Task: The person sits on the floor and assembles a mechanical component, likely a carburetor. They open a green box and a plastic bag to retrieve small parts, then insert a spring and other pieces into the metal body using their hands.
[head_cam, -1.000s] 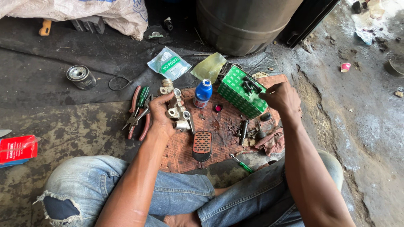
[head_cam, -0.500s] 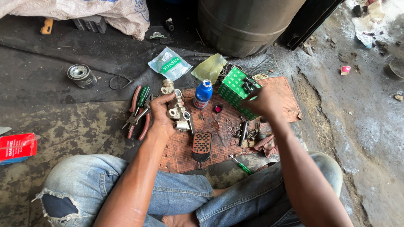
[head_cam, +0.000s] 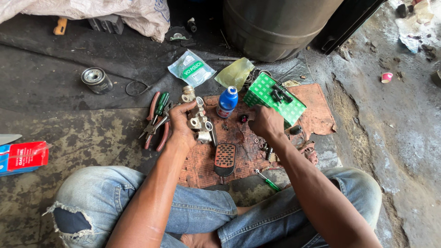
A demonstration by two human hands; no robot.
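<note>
My left hand grips a silver metal valve body with several round ports, held just above the left edge of a rust-red mat. My right hand hovers over the middle of the mat with its back to the camera and its fingers curled. It is beside a small dark part and just in front of a green box that carries black pieces. Whether the right hand holds anything is hidden. A blue bottle with a white cap stands between the two hands.
On the mat lie a black and red pedal pad, small rings and bolts and a green screwdriver. Red-handled pliers lie left of it. Further off are an oil filter, a clear pouch, a red box and a dark barrel.
My right hand has drawn back from the green box, moving left and nearer to me over the mat. My left hand keeps the valve body in about the same place.
</note>
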